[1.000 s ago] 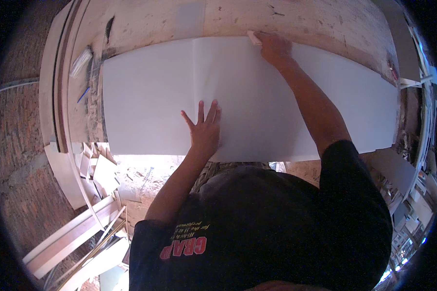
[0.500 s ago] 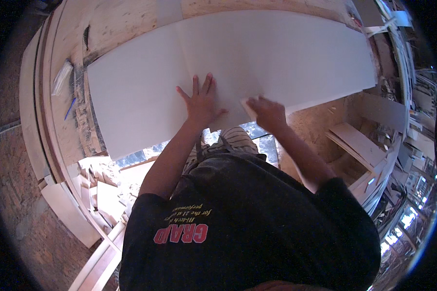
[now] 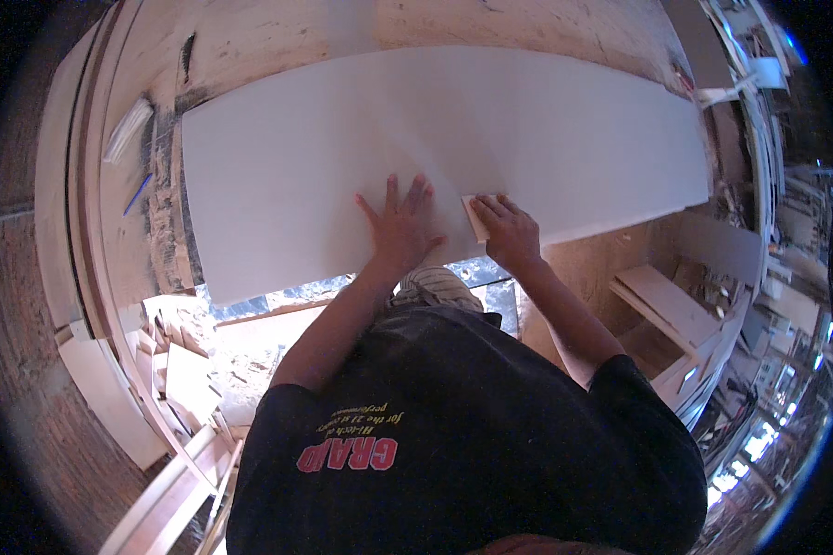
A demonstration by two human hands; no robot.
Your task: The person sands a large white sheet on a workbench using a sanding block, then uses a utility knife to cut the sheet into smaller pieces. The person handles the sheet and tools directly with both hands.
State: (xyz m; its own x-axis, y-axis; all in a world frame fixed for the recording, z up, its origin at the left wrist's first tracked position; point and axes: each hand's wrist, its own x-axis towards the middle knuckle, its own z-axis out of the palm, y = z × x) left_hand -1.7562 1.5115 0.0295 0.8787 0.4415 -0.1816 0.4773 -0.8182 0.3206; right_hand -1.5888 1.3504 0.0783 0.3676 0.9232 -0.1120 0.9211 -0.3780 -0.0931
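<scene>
A wide pale panel (image 3: 296, 166) lies flat on the wooden workbench (image 3: 250, 55) before me. My left hand (image 3: 402, 222) rests on it near the close edge, fingers spread and holding nothing. To its right, my right hand (image 3: 511, 227) is closed over a small flat light-coloured block (image 3: 475, 218), pressing it against the panel's surface. Only the block's left part shows; the fingers and palm cover the remainder, so I cannot tell what its underside is.
A blue pen (image 3: 138, 194) and a bundle of pale strips (image 3: 128, 131) lie left of the panel. Below right, an open wooden compartment (image 3: 652, 347) holds board pieces (image 3: 671, 301). Offcuts (image 3: 190, 384) are heaped at lower left. More scrap wood crowds the far right.
My view has shifted a little, so the panel sits lower in the picture. The right hand, blurred before, is now sharper, still on the block. My left hand stays spread on the panel.
</scene>
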